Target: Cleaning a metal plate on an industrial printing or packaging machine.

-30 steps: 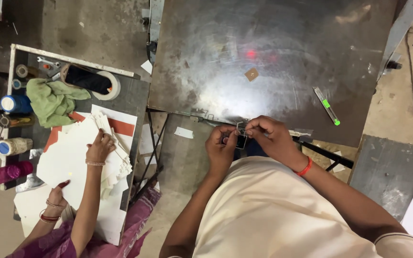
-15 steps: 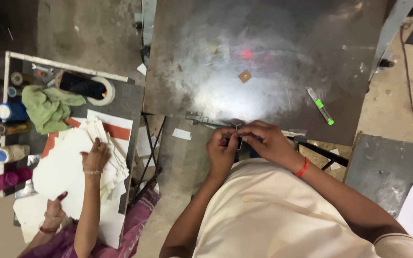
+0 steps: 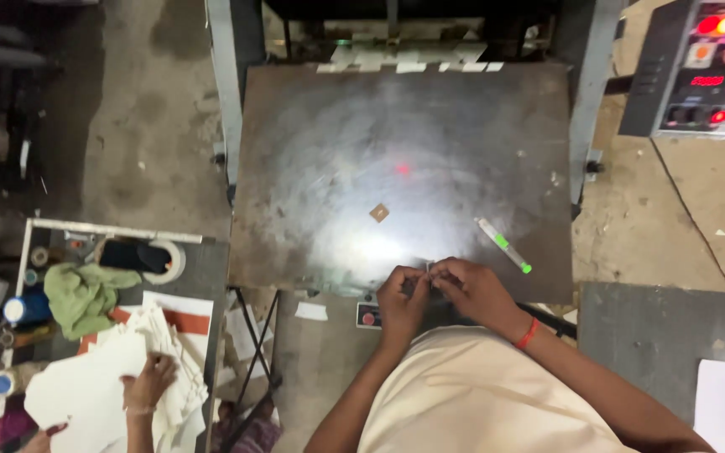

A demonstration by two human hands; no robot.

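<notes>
Left hand (image 3: 402, 294) and right hand (image 3: 467, 288) meet at metal desk (image 3: 337, 168) edge — grips pinch one tiny item (image 3: 428, 269), too small to identify.

Green-tipped marker (image 3: 503, 246) on steel plate (image 3: 337, 151), control panel (image 3: 706, 67), green cloth (image 3: 81, 295), tape roll (image 3: 165, 262), white sheets (image 3: 86, 390)

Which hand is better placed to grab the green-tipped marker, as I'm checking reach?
Probably the right hand: the green-tipped marker lies on the metal table just beyond it, while the left hand sits farther away.
</notes>
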